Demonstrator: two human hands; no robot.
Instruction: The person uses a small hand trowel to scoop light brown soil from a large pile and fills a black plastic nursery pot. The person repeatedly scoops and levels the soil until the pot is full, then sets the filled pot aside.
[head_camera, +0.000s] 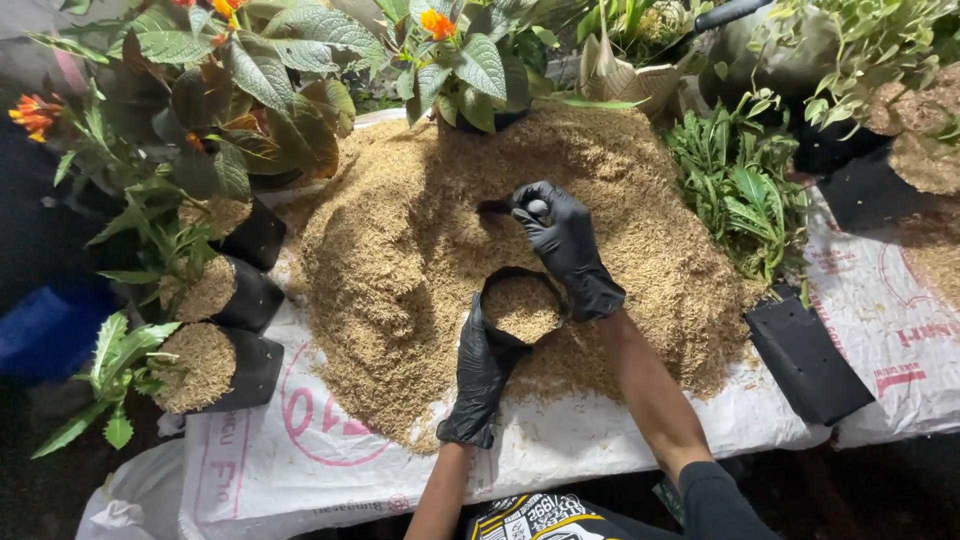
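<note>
A large husk pile (420, 240) covers the middle of the white printed sheet (600, 440). Bare sheet shows only along the near edge and at the right.

Left boundary: three filled black grow bags (250, 300) with leafy seedlings stand close against the pile's left edge. Far boundary: broad-leaved plants with orange flowers (437, 22) overhang the pile. Right boundary: a green leafy plant (740, 190) sits at the pile's edge, and a flat stack of empty black bags (805, 355) lies on the sheet, near the pile's right edge.

The black grow bag (520, 305) in work stands at the near side of the pile, partly filled with husk.

Left hand (480, 375), black-gloved: fingers closed on the bag's near-left rim, holding it open.

Right hand (560, 235), black-gloved: forearm reaching diagonally over the bag, fingers curled narrow around a small light object, just above the pile behind the bag. What the object is cannot be told.
</note>
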